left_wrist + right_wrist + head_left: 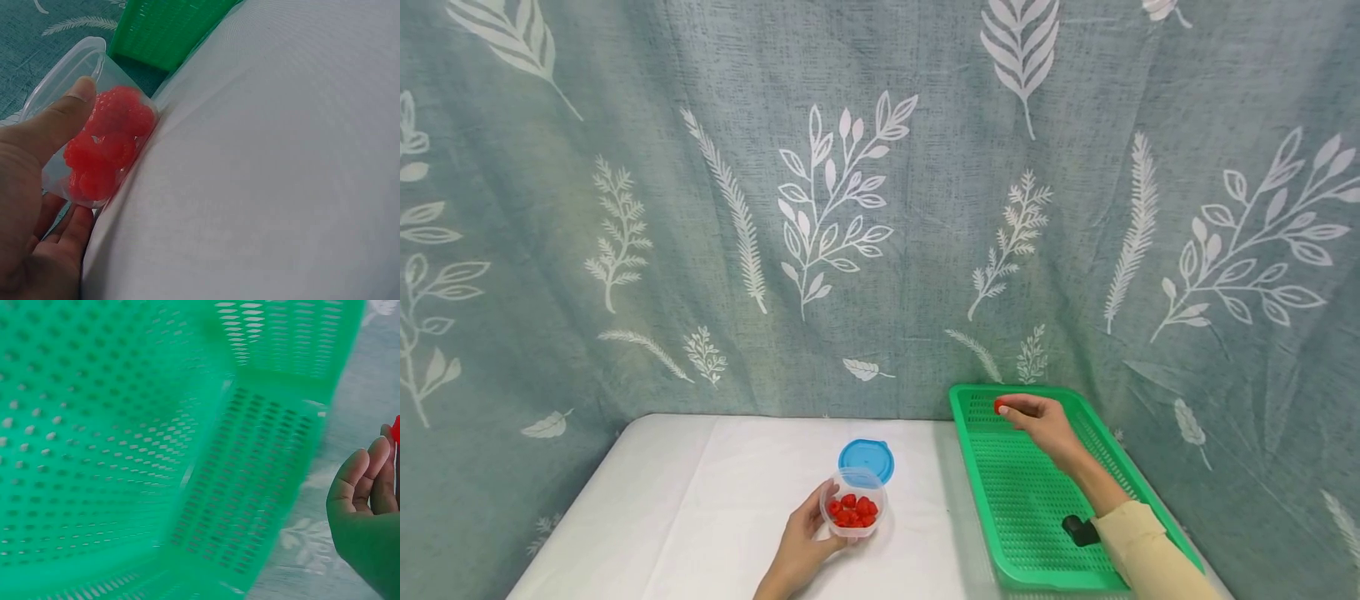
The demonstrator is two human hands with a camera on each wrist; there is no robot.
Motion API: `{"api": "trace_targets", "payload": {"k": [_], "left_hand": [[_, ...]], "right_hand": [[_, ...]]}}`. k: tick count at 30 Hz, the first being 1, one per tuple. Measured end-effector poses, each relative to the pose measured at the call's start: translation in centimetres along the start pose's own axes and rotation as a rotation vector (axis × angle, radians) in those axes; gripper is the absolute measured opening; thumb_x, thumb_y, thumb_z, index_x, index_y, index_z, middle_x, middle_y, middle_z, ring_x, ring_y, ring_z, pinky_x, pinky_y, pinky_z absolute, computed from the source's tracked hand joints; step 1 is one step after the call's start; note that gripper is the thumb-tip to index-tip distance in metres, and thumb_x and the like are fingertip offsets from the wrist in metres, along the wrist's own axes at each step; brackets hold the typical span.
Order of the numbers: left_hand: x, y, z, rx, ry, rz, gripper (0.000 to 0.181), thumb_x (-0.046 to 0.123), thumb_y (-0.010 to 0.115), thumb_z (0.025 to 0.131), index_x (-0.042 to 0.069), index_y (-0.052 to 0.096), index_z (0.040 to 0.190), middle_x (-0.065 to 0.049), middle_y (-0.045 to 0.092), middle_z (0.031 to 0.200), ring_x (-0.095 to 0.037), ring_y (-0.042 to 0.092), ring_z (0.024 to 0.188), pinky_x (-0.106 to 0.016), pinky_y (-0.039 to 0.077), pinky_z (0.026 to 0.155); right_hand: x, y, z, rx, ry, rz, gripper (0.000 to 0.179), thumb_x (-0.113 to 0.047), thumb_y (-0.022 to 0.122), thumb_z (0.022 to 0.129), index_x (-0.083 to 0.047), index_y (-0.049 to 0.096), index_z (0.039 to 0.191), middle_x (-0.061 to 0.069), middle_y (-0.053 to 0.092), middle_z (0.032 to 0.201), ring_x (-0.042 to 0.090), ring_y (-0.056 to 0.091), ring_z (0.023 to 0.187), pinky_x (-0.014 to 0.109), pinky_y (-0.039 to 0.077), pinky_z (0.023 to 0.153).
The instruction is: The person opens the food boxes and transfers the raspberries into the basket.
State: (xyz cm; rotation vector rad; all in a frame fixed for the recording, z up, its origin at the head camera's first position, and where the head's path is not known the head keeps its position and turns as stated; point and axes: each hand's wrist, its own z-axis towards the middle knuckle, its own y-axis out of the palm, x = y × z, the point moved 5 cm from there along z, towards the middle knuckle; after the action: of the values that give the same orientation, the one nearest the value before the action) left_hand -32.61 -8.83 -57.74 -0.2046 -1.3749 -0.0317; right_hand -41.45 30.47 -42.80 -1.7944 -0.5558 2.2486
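Note:
My left hand grips a clear plastic container on the white table, thumb on one side and fingers on the other. Several red raspberries lie inside it; up close in the left wrist view, raspberries show through the wall, with the thumb of my left hand on the near side. Above the far end of a green basket, my right hand pinches one raspberry between thumb and fingertips. Only a sliver of that raspberry appears in the right wrist view.
A round blue lid lies just behind the container. The white table stretches to the left, and a patterned grey-green curtain hangs behind it. A small black object shows beside the right sleeve, over the basket.

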Motion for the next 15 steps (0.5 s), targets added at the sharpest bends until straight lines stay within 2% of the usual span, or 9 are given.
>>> {"api": "trace_targets", "payload": {"k": [5,8,11,15], "left_hand": [[0.0,0.0,-0.4,0.001,-0.010,-0.003,0.093,0.012,0.087,0.078,0.002,0.036,0.156,-0.020,0.048,0.153,-0.039,0.040,0.146,-0.044,0.036,0.119],[0.0,-0.1,-0.4,0.000,-0.007,0.008,0.092,0.011,0.087,0.079,0.002,0.036,0.156,-0.020,0.048,0.153,-0.039,0.040,0.146,-0.044,0.037,0.118],[0.0,-0.1,-0.4,0.005,0.008,0.013,0.091,0.010,0.086,0.079,0.001,0.037,0.155,-0.021,0.048,0.153,-0.038,0.041,0.146,-0.042,0.037,0.118],[-0.1,0.1,-0.2,0.009,0.027,0.009,0.090,0.009,0.086,0.079,0.001,0.038,0.154,-0.020,0.048,0.153,-0.037,0.041,0.146,-0.029,0.038,0.118]], "right_hand": [[2.4,0.2,0.6,-0.020,0.057,-0.036,0.039,-0.025,0.069,0.098,0.002,0.068,0.127,0.019,0.071,0.124,0.003,0.068,0.100,0.032,0.060,0.088],[3.3,0.3,0.7,-0.035,0.069,-0.076,0.035,-0.021,0.069,0.098,0.003,0.069,0.123,0.020,0.072,0.120,0.017,0.070,0.103,0.035,0.060,0.085],[3.9,0.3,1.0,-0.038,0.085,-0.107,0.032,-0.019,0.070,0.098,0.004,0.071,0.120,0.020,0.073,0.116,0.029,0.070,0.107,0.041,0.061,0.088],[4.7,0.0,1.3,-0.026,0.104,-0.169,0.028,-0.016,0.071,0.097,0.004,0.072,0.116,0.019,0.074,0.112,0.030,0.069,0.105,0.054,0.057,0.096]]}}
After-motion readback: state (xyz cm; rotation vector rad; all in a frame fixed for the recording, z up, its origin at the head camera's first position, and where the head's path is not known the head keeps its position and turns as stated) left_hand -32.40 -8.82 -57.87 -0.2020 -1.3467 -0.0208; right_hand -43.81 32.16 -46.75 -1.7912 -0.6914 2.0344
